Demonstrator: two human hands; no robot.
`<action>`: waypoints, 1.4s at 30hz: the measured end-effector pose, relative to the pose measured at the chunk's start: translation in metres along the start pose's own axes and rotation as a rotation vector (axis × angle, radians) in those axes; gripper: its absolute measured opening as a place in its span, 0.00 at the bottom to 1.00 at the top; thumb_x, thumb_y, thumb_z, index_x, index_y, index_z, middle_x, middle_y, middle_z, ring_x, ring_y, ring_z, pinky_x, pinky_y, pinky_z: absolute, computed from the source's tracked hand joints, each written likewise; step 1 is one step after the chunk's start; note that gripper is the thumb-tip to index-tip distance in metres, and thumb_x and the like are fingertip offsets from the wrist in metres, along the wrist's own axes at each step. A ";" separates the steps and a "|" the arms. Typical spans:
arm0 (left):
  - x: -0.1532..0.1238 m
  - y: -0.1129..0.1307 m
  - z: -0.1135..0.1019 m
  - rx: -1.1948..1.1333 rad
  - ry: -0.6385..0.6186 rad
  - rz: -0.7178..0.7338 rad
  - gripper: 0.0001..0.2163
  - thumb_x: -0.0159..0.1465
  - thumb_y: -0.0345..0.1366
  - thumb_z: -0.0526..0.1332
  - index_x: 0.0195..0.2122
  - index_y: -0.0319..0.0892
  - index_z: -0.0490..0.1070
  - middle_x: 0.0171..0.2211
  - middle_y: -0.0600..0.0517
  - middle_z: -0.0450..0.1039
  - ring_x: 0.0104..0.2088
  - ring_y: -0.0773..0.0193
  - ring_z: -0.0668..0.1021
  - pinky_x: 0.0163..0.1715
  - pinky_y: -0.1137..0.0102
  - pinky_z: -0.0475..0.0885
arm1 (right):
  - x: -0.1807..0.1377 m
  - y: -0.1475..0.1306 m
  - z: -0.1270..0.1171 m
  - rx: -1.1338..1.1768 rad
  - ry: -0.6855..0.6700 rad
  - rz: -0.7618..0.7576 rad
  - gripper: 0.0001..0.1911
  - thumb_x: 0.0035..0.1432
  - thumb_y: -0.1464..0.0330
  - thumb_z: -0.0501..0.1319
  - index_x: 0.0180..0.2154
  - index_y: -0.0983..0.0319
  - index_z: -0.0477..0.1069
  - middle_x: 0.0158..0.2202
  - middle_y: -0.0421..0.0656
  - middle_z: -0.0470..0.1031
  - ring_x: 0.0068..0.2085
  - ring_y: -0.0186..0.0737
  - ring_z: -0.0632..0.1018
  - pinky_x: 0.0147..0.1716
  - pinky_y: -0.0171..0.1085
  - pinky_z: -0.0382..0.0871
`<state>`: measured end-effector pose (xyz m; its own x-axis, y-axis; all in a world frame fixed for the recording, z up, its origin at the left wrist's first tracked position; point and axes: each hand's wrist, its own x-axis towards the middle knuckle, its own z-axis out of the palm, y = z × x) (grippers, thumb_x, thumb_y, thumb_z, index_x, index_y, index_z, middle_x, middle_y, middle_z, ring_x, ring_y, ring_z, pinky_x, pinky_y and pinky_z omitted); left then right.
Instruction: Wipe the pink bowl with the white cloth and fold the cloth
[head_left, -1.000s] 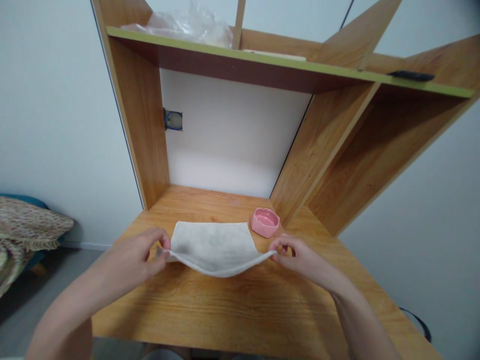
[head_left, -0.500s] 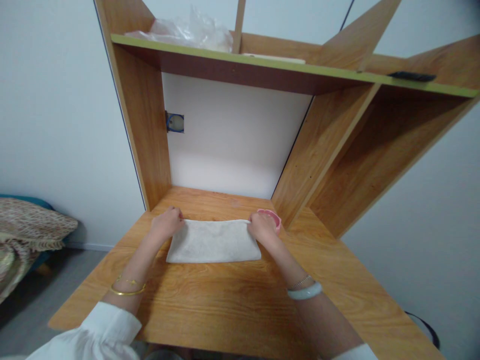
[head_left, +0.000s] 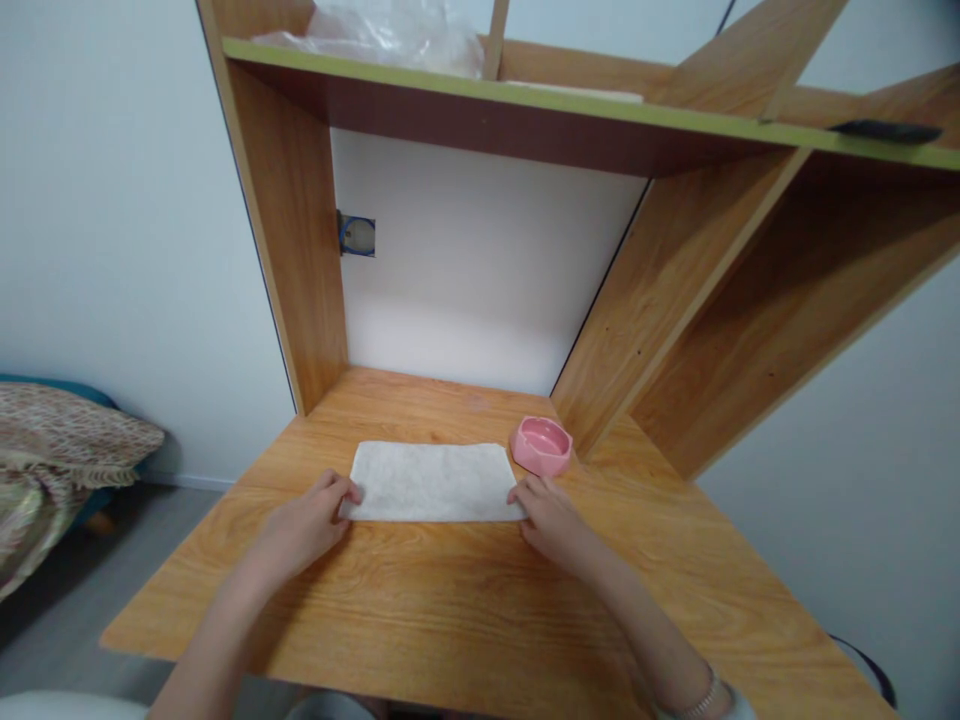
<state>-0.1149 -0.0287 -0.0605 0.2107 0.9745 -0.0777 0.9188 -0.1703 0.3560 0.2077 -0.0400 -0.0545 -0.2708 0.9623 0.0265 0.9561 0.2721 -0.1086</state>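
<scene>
A white cloth (head_left: 435, 483) lies flat on the wooden desk as a wide strip, its long sides running left to right. At its near left corner is my left hand (head_left: 319, 510), with thumb and fingers closed on the edge. My right hand (head_left: 551, 520) pinches the near right corner in the same way. Just beyond the right hand stands a pink angular bowl (head_left: 541, 447), apart from the cloth; nothing can be seen inside it.
The desk (head_left: 420, 610) is backed by a white panel with an uncovered wall socket box (head_left: 358, 236). Above runs a shelf (head_left: 480, 92) holding a clear plastic bag (head_left: 397, 40) and a dark object (head_left: 885, 131). A patterned blanket (head_left: 67, 440) lies at far left.
Both hands have moved from the cloth's far corners to its near corners. The far edge now lies flat, and the pink bowl has come into full sight. The camera view has shifted slightly.
</scene>
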 end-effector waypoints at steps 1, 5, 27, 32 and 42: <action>0.000 0.001 0.000 0.019 -0.005 0.003 0.10 0.54 0.29 0.52 0.37 0.44 0.66 0.41 0.51 0.66 0.34 0.64 0.74 0.33 0.72 0.65 | -0.001 0.001 0.001 0.005 0.022 0.012 0.14 0.46 0.80 0.52 0.35 0.64 0.69 0.38 0.47 0.69 0.43 0.42 0.66 0.42 0.37 0.58; -0.008 0.004 -0.009 0.055 -0.001 -0.004 0.07 0.56 0.32 0.49 0.32 0.42 0.66 0.38 0.50 0.66 0.33 0.63 0.73 0.32 0.70 0.65 | -0.009 0.010 -0.004 0.166 0.074 -0.001 0.07 0.48 0.75 0.54 0.29 0.63 0.70 0.34 0.44 0.70 0.40 0.40 0.68 0.41 0.36 0.59; 0.016 0.087 0.005 0.117 0.069 0.096 0.13 0.64 0.34 0.46 0.45 0.46 0.65 0.43 0.48 0.66 0.38 0.61 0.75 0.33 0.70 0.67 | 0.025 0.011 0.003 0.068 0.045 0.509 0.21 0.56 0.55 0.48 0.28 0.63 0.70 0.31 0.51 0.75 0.34 0.45 0.75 0.27 0.36 0.61; 0.041 0.095 0.028 0.133 0.043 0.095 0.12 0.62 0.35 0.50 0.45 0.44 0.66 0.44 0.45 0.64 0.39 0.56 0.75 0.33 0.67 0.68 | 0.034 0.017 0.013 0.350 0.092 0.471 0.12 0.51 0.61 0.54 0.23 0.62 0.65 0.24 0.42 0.72 0.29 0.38 0.73 0.25 0.31 0.59; 0.042 0.084 0.030 0.011 0.053 0.077 0.14 0.60 0.37 0.53 0.48 0.48 0.65 0.46 0.47 0.64 0.41 0.56 0.74 0.37 0.66 0.67 | 0.077 -0.047 -0.049 0.370 0.160 0.306 0.05 0.45 0.67 0.54 0.28 0.61 0.63 0.25 0.40 0.71 0.27 0.35 0.71 0.24 0.30 0.57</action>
<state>-0.0191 -0.0068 -0.0618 0.2632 0.9647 -0.0007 0.9041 -0.2464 0.3492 0.1471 0.0212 0.0009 0.0640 0.9942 0.0869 0.8773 -0.0145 -0.4797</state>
